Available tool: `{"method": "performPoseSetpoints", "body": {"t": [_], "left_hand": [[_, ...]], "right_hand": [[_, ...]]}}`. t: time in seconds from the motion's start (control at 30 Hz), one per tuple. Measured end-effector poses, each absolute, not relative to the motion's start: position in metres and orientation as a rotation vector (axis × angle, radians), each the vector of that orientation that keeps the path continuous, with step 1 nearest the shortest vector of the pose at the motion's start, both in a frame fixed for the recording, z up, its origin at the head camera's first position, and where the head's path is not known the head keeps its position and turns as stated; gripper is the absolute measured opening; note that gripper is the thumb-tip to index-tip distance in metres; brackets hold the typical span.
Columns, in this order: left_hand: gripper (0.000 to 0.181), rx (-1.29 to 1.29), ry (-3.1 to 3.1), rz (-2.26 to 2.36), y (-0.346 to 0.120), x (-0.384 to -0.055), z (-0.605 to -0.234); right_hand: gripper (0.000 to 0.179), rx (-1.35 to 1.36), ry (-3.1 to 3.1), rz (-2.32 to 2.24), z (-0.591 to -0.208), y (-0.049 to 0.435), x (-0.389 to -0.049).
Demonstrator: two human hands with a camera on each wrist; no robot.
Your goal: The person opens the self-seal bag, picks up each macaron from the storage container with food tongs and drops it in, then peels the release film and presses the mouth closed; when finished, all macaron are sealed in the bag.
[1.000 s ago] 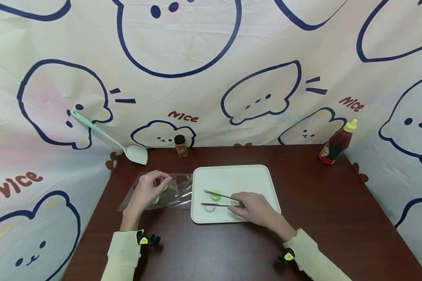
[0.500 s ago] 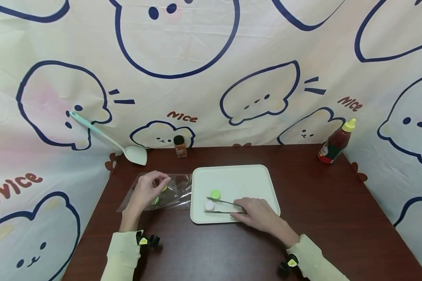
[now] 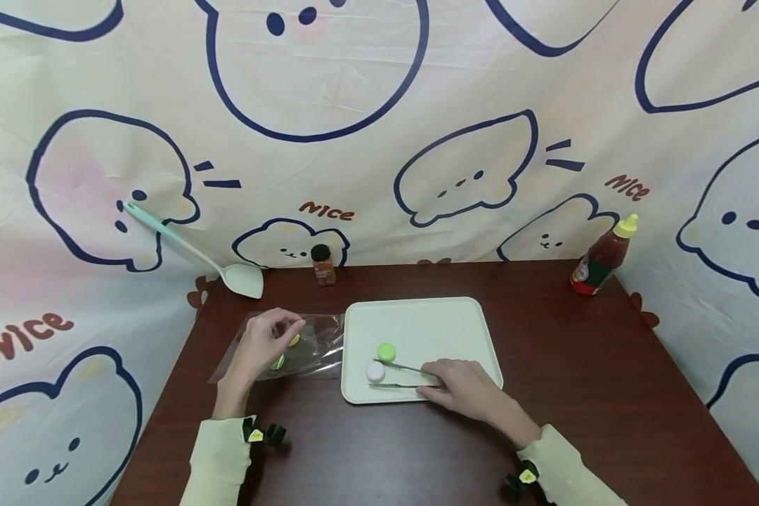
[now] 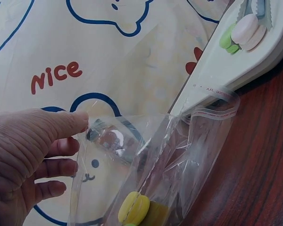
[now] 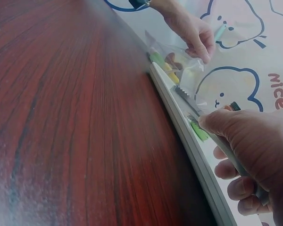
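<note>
My left hand pinches the upper edge of a clear plastic bag, holding it up off the table. Inside it sits a yellow macaron, with a green macaron and a brown one beside it. My right hand grips metal tongs with serrated tips, low over the white tray. Between the parted tong arms stands a pale pink macaron. A green macaron lies on the tray just behind the upper arm of the tongs.
A small black-capped spice jar stands at the table's back edge. To its left a pale green spatula leans on the patterned cloth backdrop. A red sauce bottle with a yellow cap is at the back right.
The tongs have shifted towards me on the tray, from around the green macaron's side to either side of the pale pink one. My left hand and the bag stay nearly still.
</note>
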State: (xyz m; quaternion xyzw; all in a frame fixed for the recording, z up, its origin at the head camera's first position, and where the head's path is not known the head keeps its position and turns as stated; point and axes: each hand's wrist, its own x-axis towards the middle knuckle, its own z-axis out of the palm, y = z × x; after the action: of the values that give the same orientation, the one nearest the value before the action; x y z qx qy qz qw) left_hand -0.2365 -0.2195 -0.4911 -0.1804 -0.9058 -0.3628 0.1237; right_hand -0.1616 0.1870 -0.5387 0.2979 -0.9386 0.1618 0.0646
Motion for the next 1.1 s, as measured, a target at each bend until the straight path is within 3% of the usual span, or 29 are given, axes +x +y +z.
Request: {"method": "performPoseSetpoints", "body": {"t": [1.1], "left_hand": [[0.008, -0.551, -2.588, -1.068, -0.2218, -0.2368, -0.4896]], "right_hand": [[0.031, 0.944, -2.826, 0.693, -0.5349, 0.1961, -0.1682]]}}
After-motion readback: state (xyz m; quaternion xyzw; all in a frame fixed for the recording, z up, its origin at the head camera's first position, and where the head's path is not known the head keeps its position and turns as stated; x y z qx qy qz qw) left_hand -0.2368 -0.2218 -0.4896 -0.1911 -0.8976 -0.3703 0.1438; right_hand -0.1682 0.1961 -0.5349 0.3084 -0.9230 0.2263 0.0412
